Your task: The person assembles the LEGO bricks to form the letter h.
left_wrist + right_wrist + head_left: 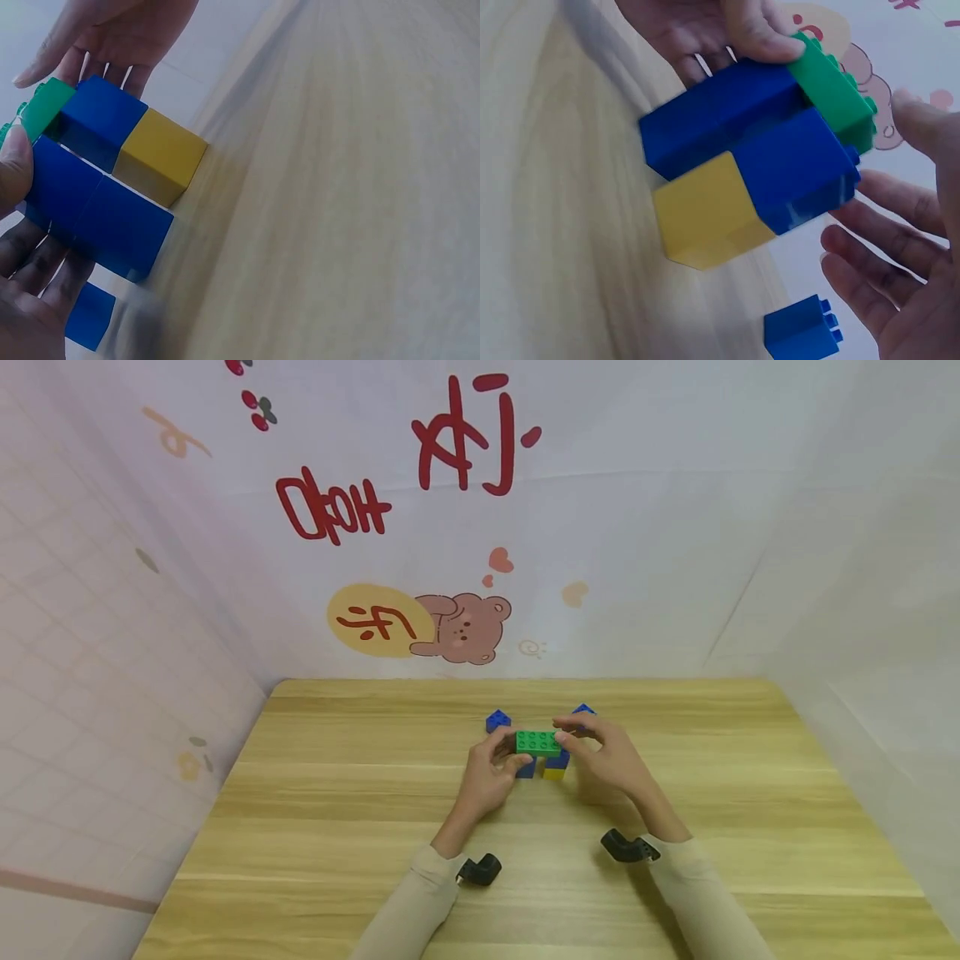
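Note:
A green building brick with studs on top lies across two upright columns of bricks. The left column is two blue bricks; the right has a blue brick over a yellow brick. My left hand grips the stack at its upper left, thumb in front by the green brick's end and fingers behind the blue column. At the right end is my right hand, its fingers spread and loosely bent around the upper blue brick. Whether they touch it I cannot tell.
Beyond the hands on the wooden table lie two loose blue bricks, one at the left and another at the right, partly behind my right hand. A printed white backdrop rises at the table's far edge.

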Motion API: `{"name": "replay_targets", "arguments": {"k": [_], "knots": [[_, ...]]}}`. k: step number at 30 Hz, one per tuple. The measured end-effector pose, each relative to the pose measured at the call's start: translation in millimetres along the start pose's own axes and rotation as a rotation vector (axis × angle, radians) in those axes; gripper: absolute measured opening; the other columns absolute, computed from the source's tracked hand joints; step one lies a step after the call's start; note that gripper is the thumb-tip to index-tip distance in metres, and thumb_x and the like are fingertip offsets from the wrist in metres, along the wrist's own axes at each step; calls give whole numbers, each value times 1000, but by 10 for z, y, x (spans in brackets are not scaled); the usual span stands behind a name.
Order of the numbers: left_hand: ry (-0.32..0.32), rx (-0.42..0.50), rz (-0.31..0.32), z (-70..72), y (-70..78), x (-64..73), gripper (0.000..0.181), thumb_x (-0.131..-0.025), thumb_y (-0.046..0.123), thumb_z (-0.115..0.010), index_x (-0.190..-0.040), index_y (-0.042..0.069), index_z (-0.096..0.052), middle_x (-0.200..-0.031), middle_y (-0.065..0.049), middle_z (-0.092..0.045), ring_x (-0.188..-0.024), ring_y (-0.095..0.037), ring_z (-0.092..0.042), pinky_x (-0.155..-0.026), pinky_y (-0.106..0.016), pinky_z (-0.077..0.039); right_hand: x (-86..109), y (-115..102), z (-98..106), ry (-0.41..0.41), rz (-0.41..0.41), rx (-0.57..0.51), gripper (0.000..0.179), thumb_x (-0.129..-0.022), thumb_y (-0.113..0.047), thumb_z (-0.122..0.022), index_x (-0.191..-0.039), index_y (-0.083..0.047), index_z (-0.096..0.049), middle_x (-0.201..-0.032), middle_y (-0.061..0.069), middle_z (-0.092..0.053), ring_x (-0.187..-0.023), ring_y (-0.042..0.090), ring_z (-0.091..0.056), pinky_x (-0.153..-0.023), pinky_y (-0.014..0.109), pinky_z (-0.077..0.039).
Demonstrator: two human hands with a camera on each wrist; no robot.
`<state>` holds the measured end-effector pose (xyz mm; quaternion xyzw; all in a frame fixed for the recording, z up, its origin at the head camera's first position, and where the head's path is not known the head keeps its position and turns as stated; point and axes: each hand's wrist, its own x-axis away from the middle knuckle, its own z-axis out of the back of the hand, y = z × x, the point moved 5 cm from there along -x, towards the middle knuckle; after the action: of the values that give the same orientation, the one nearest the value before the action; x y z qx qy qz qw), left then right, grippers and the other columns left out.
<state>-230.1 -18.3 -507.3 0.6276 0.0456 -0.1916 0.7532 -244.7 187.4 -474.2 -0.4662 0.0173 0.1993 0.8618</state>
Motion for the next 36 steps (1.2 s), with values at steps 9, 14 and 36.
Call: {"name": "replay_targets", "arguments": {"k": [9,14,36], "knots": [[-2,20,5,-16,-12,-13,36,-94,14,-73,-128,9,-64,-120,-18,-71,-117,-31,-70,-101,-45,-59,-104,84,173,60,-11,58,43,-98,-34,-72,-135,-14,-66,-129,17,-68,-107,34,-68,-94,60,-56],[11,19,14,-27,80,-6,37,-94,5,-72,-128,0,-62,-119,-25,-70,-116,-39,-69,-100,-51,-57,-147,179,251,78,-32,80,48,-97,-34,-73,-138,-12,-63,-135,16,-66,-117,40,-65,-101,62,-52],[-7,41,4,19,308,25,34,-94,1,-69,-126,-6,-60,-117,-32,-67,-116,-47,-66,-101,-58,-55,-195,608,202,115,-195,-66,70,-92,-36,-78,-148,-3,-50,-144,21,-58,-130,40,-59,-110,53,-51]]}}
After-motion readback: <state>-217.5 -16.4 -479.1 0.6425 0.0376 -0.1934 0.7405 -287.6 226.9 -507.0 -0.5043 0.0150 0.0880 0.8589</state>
